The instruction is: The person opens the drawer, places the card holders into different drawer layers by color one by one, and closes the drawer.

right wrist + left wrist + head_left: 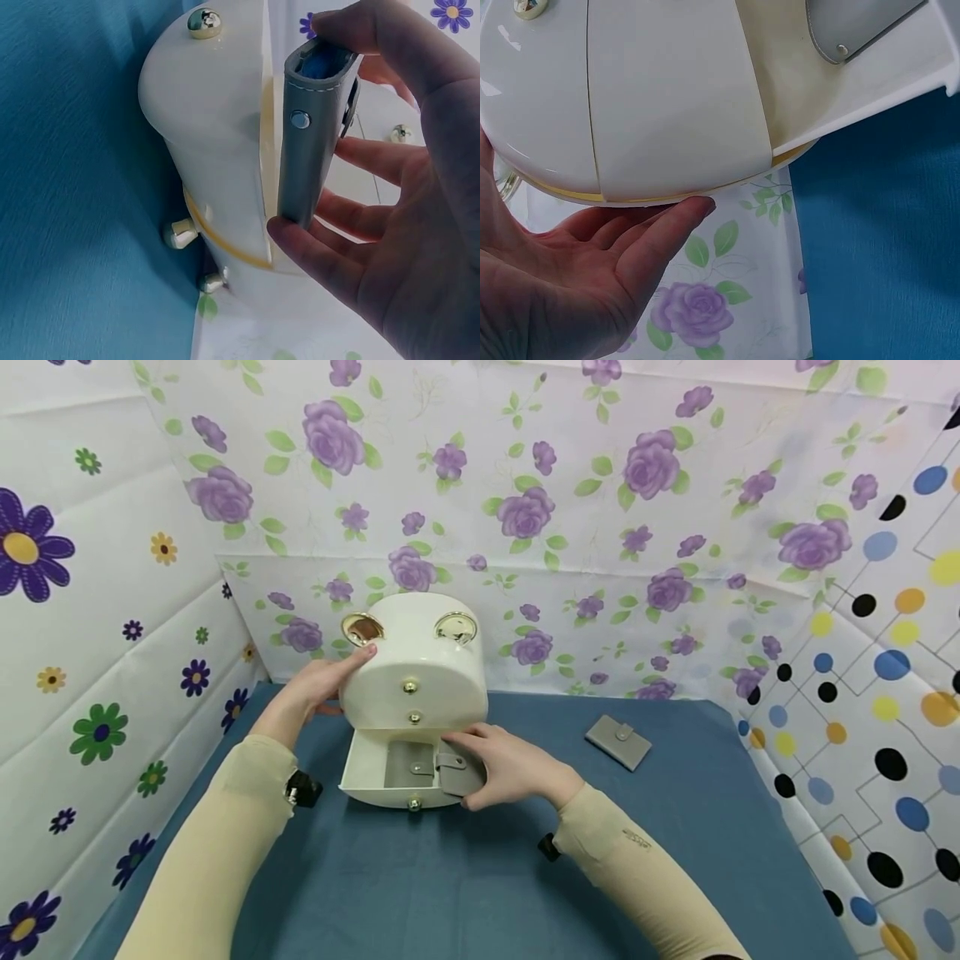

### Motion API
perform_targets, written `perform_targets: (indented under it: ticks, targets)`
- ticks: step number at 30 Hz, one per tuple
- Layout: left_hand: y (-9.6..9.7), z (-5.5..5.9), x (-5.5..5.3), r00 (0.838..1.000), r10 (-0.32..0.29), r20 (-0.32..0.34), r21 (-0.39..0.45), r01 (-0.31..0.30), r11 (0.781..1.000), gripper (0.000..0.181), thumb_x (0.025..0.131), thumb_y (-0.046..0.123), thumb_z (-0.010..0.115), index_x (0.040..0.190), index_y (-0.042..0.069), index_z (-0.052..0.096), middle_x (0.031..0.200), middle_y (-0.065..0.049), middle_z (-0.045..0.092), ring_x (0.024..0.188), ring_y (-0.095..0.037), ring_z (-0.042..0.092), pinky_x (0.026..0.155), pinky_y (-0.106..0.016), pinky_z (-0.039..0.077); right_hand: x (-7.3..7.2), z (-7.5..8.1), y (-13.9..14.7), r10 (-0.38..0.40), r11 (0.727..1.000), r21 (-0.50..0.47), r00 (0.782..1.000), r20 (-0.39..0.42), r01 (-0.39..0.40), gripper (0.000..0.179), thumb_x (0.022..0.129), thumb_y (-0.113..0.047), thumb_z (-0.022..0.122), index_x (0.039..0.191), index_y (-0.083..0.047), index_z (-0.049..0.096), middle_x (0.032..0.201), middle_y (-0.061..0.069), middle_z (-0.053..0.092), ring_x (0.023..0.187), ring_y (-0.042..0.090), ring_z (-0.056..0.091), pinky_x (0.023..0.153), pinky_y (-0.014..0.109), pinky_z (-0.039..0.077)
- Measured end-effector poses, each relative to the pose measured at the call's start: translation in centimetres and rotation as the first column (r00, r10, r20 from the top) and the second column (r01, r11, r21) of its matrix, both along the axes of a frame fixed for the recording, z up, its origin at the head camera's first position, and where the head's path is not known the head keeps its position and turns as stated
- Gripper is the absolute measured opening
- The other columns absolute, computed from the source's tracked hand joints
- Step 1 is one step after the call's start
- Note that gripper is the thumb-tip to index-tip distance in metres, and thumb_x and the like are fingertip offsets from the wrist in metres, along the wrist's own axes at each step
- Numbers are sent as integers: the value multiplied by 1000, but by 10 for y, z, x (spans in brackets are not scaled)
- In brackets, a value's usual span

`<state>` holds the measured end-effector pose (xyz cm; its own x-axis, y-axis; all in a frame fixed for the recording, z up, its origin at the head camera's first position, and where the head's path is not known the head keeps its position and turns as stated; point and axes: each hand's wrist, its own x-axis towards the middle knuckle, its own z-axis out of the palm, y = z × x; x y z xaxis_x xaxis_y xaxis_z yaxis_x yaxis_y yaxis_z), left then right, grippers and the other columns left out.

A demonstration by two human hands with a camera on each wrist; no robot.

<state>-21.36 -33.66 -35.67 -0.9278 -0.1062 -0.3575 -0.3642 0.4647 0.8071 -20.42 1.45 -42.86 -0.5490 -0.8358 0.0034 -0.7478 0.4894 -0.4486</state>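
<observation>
A cream-white storage box (442, 697) with rounded sides, gold knobs and two gold ear-like rings stands near the back wall. Its bottom drawer (366, 770) is pulled out, and a grey card holder (401, 762) with a snap strap lies inside. My right hand (517, 764) pinches another grey card holder (304, 150) by its ends, tilted over the drawer's right side. Against the box's left side rests my left hand (315, 683), its fingers fairly straight along the wall, as the left wrist view shows.
A third grey card holder (619, 742) lies on the blue tablecloth (675, 827) to the right. Flowered sheets (570, 527) hang behind and on the left, and a dotted sheet (862, 635) on the right. Gold feet (180, 234) stick out under the box.
</observation>
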Motion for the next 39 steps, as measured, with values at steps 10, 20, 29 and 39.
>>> perform_targets:
  ticks: [10, 20, 29, 39]
  targets:
    - [0, -2, 0, 1000, 0, 7, 5, 0, 1000, 125, 85, 93, 56, 160, -6, 41, 157, -29, 45, 139, -45, 54, 108, -56, 52, -5, -3, -11, -11, 1000, 21, 999, -42, 11, 89, 87, -41, 83, 165, -22, 44, 158, 6, 49, 135, 25, 51, 106, 44, 49]
    - [0, -1, -1, 1000, 4, 7, 22, -4, 1000, 126, 85, 92, 56, 162, -6, 38, 162, -30, 39, 145, -47, 47, 110, -58, 50, -7, 0, -24, 66, 998, 7, 993, -99, -65, 77, 89, -36, 81, 159, -23, 52, 136, -2, 60, 112, 15, 55, 96, 36, 49]
    - [0, -1, 0, 1000, 2, 4, 12, -2, 1000, 126, 85, 93, 55, 161, -6, 39, 161, -30, 41, 141, -46, 52, 104, -54, 55, -8, -1, -32, 66, 998, 25, 993, -93, -64, 78, 90, -37, 82, 160, -21, 52, 137, 0, 60, 110, 15, 57, 95, 36, 50]
    - [-1, -2, 1, 1000, -7, -2, -11, 7, 1000, 127, 85, 94, 53, 162, -6, 36, 160, -30, 42, 139, -46, 53, 103, -53, 56, -10, -2, -40, 62, 997, 39, 995, -79, -59, 77, 90, -36, 81, 159, -19, 53, 142, 3, 60, 110, 16, 57, 96, 35, 50]
